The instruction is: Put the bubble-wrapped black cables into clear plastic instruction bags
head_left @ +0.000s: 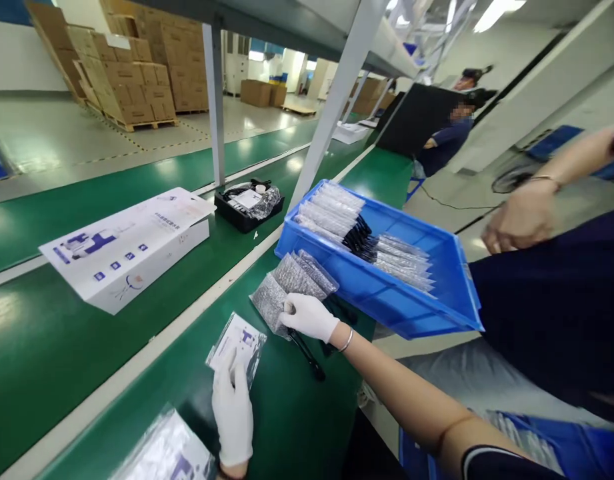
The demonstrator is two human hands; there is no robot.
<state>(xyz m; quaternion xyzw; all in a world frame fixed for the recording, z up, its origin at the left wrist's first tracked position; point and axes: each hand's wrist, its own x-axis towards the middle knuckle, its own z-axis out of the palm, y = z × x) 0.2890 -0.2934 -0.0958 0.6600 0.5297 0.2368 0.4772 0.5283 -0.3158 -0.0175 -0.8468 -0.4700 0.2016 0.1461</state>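
My left hand (233,410), in a white glove, holds the near end of a clear-bagged printed booklet (245,335) between thumb and fingers. My right hand (311,316), gloved too, pinches a bubble-wrapped part with a black handle (307,357) that points toward me. Several more bubble-wrapped parts (301,275) lie overlapped just beyond it, against the blue bin. What is inside the wrap cannot be made out. Below my left hand, a stack of clear-bagged booklets (161,450) is partly cut off by the frame edge.
A blue bin (401,310) with rows of bubble-wrapped parts stands at the right. On the green belt (187,293) are a white printed box (131,247) and a black tray of parts (247,217). A post (331,100) rises behind. Another person's bare hand (521,217) is at right.
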